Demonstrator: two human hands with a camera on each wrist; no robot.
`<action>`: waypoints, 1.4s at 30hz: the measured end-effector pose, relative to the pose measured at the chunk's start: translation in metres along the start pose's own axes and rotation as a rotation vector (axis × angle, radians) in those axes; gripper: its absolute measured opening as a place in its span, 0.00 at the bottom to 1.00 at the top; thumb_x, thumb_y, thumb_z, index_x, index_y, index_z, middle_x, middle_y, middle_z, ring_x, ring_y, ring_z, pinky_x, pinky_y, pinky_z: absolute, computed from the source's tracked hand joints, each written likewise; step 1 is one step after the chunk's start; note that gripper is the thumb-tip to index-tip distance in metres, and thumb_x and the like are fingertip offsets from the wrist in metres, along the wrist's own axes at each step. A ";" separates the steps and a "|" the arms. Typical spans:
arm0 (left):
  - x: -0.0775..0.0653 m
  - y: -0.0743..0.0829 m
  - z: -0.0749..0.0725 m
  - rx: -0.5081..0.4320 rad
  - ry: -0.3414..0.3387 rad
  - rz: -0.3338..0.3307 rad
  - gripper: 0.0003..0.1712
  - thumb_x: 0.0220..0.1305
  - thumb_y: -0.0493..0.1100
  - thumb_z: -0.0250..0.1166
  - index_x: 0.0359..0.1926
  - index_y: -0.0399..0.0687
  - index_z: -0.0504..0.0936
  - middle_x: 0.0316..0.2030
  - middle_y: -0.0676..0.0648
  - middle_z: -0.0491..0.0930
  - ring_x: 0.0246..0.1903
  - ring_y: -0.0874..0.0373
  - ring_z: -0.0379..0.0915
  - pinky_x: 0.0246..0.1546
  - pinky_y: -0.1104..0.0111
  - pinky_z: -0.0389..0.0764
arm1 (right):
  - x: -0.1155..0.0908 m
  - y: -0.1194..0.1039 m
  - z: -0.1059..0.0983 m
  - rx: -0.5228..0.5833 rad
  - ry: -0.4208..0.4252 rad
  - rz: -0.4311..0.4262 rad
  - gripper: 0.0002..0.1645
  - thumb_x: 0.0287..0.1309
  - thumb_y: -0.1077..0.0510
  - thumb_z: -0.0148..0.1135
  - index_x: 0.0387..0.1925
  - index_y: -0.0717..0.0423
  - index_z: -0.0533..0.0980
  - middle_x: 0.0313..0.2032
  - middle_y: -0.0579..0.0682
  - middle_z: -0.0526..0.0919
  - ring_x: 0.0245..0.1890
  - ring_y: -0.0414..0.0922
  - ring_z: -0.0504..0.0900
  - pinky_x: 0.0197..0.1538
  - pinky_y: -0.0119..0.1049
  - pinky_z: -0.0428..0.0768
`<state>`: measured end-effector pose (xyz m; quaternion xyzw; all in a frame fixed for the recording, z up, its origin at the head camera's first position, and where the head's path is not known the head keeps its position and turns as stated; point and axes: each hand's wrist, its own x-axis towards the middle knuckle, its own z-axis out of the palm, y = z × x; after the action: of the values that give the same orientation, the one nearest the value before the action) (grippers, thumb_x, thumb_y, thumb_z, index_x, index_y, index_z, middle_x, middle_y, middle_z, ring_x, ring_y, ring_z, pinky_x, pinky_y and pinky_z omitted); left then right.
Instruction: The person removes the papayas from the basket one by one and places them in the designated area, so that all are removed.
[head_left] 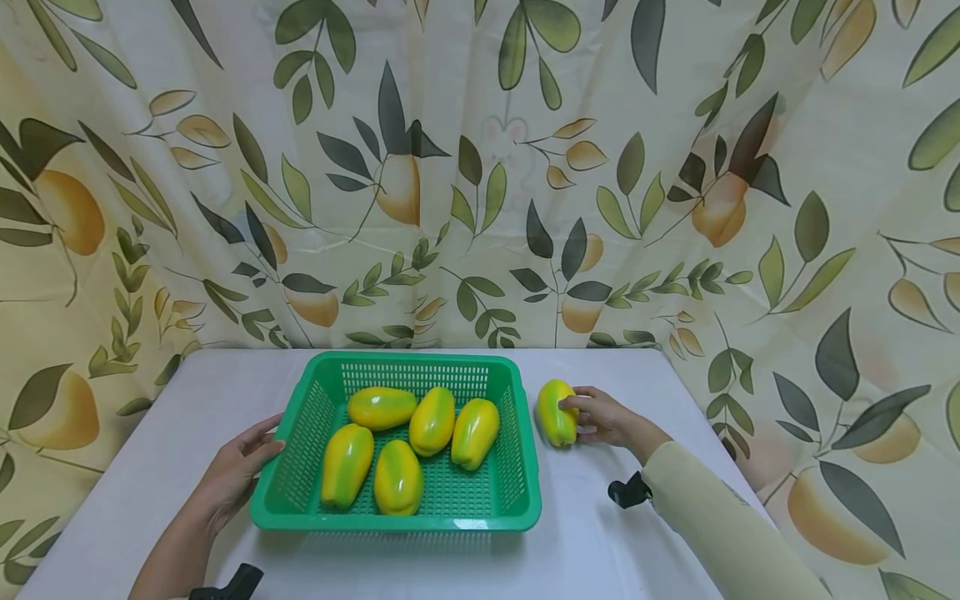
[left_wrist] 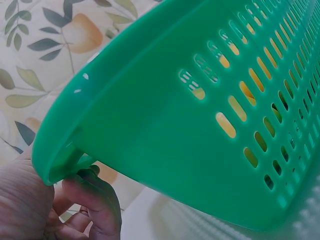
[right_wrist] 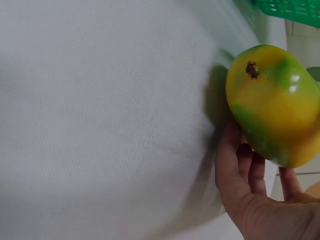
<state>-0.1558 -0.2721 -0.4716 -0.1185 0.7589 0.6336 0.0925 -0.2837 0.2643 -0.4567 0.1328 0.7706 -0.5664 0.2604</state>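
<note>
A green plastic basket (head_left: pixel 397 523) with slotted walls stands on the white-covered table, several yellow-green papayas (head_left: pixel 399 477) lying inside it. At its left side my left hand (head_left: pixel 238 467) grips the rim; the left wrist view shows curled fingers (left_wrist: pixel 97 197) beneath the basket's lip (left_wrist: pixel 47 150). To the right of the basket, my right hand (head_left: pixel 603 417) holds another papaya (head_left: pixel 555 414) from its right side. In the right wrist view this papaya (right_wrist: pixel 275 107) shows a brown stem scar, with the thumb and fingers against its lower side.
The white cloth (head_left: pixel 600 550) covers the table up to a curtain (head_left: pixel 480 275) printed with leaves and fruit, which hangs behind and along both sides. A black wrist mount (head_left: pixel 628 492) sits beneath the right sleeve, and another black mount (head_left: pixel 228 583) is at the left wrist.
</note>
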 end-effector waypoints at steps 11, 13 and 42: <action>0.002 0.000 0.000 -0.010 0.006 -0.017 0.39 0.72 0.47 0.58 0.77 0.46 0.51 0.70 0.32 0.54 0.47 0.61 0.74 0.46 0.69 0.84 | 0.000 -0.001 0.001 0.019 -0.002 0.000 0.51 0.62 0.48 0.63 0.75 0.58 0.45 0.69 0.67 0.55 0.63 0.62 0.65 0.61 0.56 0.75; 0.002 0.000 -0.001 -0.010 0.006 -0.019 0.40 0.72 0.47 0.58 0.77 0.46 0.51 0.71 0.32 0.53 0.47 0.61 0.74 0.46 0.69 0.84 | 0.000 -0.001 0.002 0.023 -0.004 0.000 0.51 0.62 0.48 0.63 0.75 0.58 0.45 0.69 0.67 0.56 0.63 0.62 0.65 0.61 0.56 0.75; 0.002 0.000 -0.002 -0.017 -0.007 -0.009 0.39 0.73 0.46 0.57 0.77 0.46 0.51 0.70 0.32 0.56 0.46 0.63 0.74 0.47 0.70 0.83 | -0.014 -0.016 -0.001 -0.065 0.007 -0.012 0.48 0.63 0.50 0.61 0.74 0.57 0.47 0.69 0.66 0.56 0.66 0.63 0.62 0.60 0.55 0.76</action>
<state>-0.1572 -0.2740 -0.4720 -0.1204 0.7526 0.6401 0.0970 -0.2800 0.2617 -0.4361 0.1217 0.7902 -0.5421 0.2587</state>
